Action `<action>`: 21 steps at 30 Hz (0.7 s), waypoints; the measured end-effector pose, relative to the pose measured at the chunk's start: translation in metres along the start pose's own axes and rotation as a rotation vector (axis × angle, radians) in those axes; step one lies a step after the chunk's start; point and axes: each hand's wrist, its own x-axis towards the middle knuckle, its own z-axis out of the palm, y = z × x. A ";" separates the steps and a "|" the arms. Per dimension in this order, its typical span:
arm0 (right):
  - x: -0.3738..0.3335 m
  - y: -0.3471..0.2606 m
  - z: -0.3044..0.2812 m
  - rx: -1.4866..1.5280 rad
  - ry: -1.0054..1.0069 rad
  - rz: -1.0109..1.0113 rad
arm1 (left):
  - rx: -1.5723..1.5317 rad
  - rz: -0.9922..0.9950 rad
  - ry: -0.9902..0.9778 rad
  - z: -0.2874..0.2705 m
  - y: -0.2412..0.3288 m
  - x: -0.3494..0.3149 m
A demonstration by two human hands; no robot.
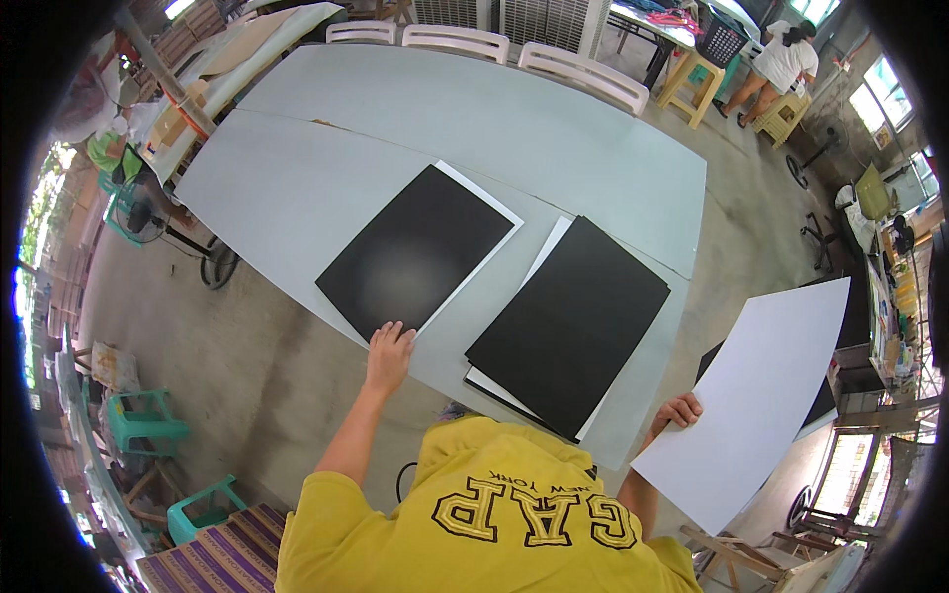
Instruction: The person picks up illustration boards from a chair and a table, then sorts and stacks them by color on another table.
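On the left part of the table, a black sheet (415, 247) lies over a white sheet (506, 211) whose edge shows along its right side. My left hand (390, 354) rests on the near corner of that pile, fingers laid out on the black surface. Out to the right, past the table's edge, my right hand (678, 411) grips a large white sheet (751, 395) by its left side. That sheet bends slightly, and dark material shows behind it. Between my hands lies a second pile topped by a black sheet (568, 326), with white edges poking out unevenly beneath.
The grey-blue table (386, 89) has white chairs (583, 74) along its far side. A pedestal fan (148, 217) stands at left, near green plastic stools (146, 420). Purple-striped cartons (213, 553) lie at lower left. Another person (781, 59) is at the far right.
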 end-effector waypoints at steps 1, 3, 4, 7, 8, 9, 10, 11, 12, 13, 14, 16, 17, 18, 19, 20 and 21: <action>0.001 -0.006 -0.007 0.002 -0.022 0.038 | -0.006 -0.022 0.001 -0.003 0.002 0.002; 0.001 -0.025 -0.030 -0.004 -0.067 0.136 | -0.120 -0.076 -0.017 -0.006 0.012 0.012; -0.001 -0.046 -0.046 -0.017 -0.092 0.192 | -0.230 -0.103 -0.038 -0.005 0.025 0.023; -0.008 -0.052 -0.051 -0.551 0.302 0.033 | -0.439 -0.136 -0.064 0.002 0.063 0.043; -0.010 -0.051 -0.046 -0.815 0.509 -0.089 | -0.495 -0.132 -0.069 0.006 0.075 0.047; -0.005 -0.053 -0.052 -0.966 0.638 -0.079 | -0.492 -0.135 -0.059 0.011 0.086 0.048; -0.004 -0.059 -0.052 -1.055 0.667 0.009 | -0.490 -0.139 -0.049 0.016 0.095 0.049; 0.000 -0.058 -0.052 -1.137 0.695 0.101 | -0.483 -0.144 -0.038 0.021 0.098 0.049; 0.006 -0.049 -0.048 -1.213 0.721 0.196 | -0.466 -0.171 -0.100 0.025 0.096 0.046; 0.012 -0.041 -0.042 -1.368 0.681 0.279 | -0.448 -0.198 -0.161 0.028 0.094 0.043; 0.017 -0.038 -0.043 -1.403 0.751 0.389 | -0.434 -0.221 -0.224 0.032 0.093 0.040; 0.024 -0.036 -0.047 -1.463 0.892 0.615 | -0.513 -0.240 -0.195 0.039 0.089 0.033; 0.023 -0.020 -0.047 -1.438 0.785 0.499 | -0.551 -0.257 -0.178 0.042 0.088 0.031; 0.020 -0.021 -0.051 -1.464 0.778 0.443 | -0.539 -0.269 -0.195 0.039 0.092 0.034; 0.015 -0.025 -0.061 -1.489 0.770 0.388 | -0.527 -0.282 -0.212 0.036 0.095 0.037; 0.012 -0.019 -0.063 -1.510 0.766 0.344 | -0.510 -0.304 -0.233 0.032 0.096 0.036; 0.012 -0.017 -0.063 -1.507 0.773 0.365 | -0.516 -0.301 -0.244 0.029 0.096 0.036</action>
